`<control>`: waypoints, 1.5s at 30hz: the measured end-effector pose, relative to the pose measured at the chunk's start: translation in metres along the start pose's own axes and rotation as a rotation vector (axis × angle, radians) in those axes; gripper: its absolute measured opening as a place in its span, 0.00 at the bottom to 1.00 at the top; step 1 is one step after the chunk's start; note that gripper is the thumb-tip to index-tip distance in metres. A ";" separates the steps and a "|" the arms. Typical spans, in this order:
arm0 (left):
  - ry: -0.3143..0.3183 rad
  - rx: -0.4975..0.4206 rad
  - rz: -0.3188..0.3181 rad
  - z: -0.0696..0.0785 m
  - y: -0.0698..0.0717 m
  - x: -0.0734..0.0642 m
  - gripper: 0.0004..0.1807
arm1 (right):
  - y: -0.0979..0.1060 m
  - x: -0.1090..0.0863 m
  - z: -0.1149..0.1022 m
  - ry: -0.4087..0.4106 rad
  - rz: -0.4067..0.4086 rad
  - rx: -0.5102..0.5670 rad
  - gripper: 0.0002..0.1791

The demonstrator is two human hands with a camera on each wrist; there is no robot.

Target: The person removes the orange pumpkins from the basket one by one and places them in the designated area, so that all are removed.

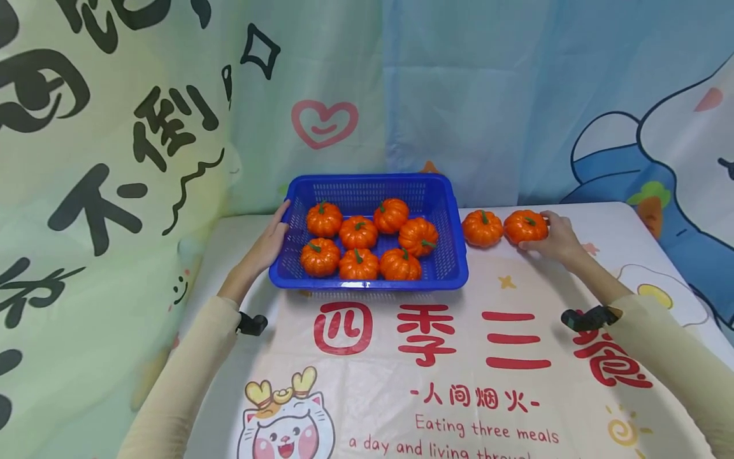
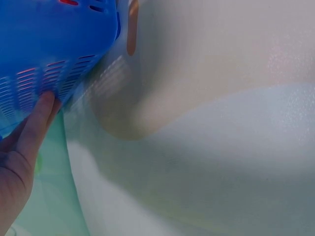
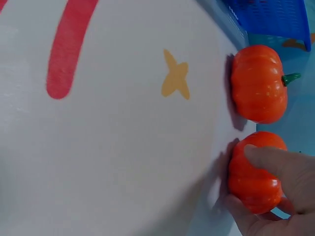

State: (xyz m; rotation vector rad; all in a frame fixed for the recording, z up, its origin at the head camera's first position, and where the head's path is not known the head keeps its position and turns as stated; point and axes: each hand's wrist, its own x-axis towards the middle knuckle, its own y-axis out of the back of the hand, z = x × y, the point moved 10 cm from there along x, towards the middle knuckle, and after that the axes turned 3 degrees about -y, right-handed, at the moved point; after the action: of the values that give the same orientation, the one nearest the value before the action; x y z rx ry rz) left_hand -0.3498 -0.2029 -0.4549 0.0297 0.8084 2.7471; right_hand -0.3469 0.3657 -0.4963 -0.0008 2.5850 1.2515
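Note:
A blue plastic basket (image 1: 367, 285) with slotted walls holds several small orange pumpkins (image 1: 358, 232) with green stems. My left hand (image 1: 269, 242) lies along the basket's left side, its straight fingers (image 2: 37, 123) touching the slotted outer wall. To the basket's right, two more pumpkins sit side by side on the table. My right hand (image 1: 555, 237) grips the outer pumpkin (image 1: 524, 227), its thumb laid on the orange skin and its other fingers around the far side, partly hidden. The other loose pumpkin (image 1: 482, 228) is between that one and the basket.
A printed tablecloth (image 1: 401, 344) with red characters covers the table. Printed curtains (image 1: 321, 76) hang behind the basket and along the left side. A dark wrist device (image 1: 252, 324) sits at the left cuff, another (image 1: 590, 317) at the right.

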 end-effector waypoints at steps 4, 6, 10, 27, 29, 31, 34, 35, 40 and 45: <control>-0.017 0.017 0.012 -0.004 0.001 0.001 0.32 | 0.000 0.001 -0.005 0.019 -0.014 -0.030 0.50; -0.020 0.021 0.017 -0.004 0.002 0.000 0.32 | 0.000 0.002 -0.007 0.027 -0.019 -0.043 0.49; -0.023 0.023 0.023 -0.002 0.002 0.000 0.32 | 0.001 0.003 -0.009 0.034 -0.025 -0.067 0.49; 0.006 0.019 -0.016 0.035 0.003 -0.015 0.33 | 0.001 0.004 -0.016 0.051 -0.061 -0.239 0.48; 0.013 0.012 -0.016 0.027 0.002 -0.012 0.33 | 0.002 0.002 -0.015 0.040 -0.077 -0.249 0.51; 0.014 0.009 -0.014 0.017 0.002 -0.007 0.33 | 0.004 0.001 -0.016 0.026 -0.090 -0.254 0.56; -0.004 0.021 -0.005 0.005 0.002 0.001 0.32 | 0.016 -0.002 -0.023 0.025 -0.045 -0.236 0.61; -0.010 0.027 -0.001 0.003 0.002 0.002 0.32 | 0.023 -0.003 -0.029 0.038 -0.010 -0.224 0.62; -0.035 0.030 0.020 0.000 0.003 0.006 0.32 | 0.054 -0.020 -0.073 0.177 0.170 -0.153 0.55; -0.031 0.036 0.025 -0.002 0.002 0.001 0.32 | 0.046 -0.049 -0.122 0.272 0.145 -0.099 0.52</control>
State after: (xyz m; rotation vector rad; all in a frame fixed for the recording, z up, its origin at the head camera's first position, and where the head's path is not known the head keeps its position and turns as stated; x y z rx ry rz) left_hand -0.3513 -0.2056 -0.4559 0.0895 0.8541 2.7479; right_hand -0.3345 0.2954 -0.3771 -0.0038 2.7901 1.5259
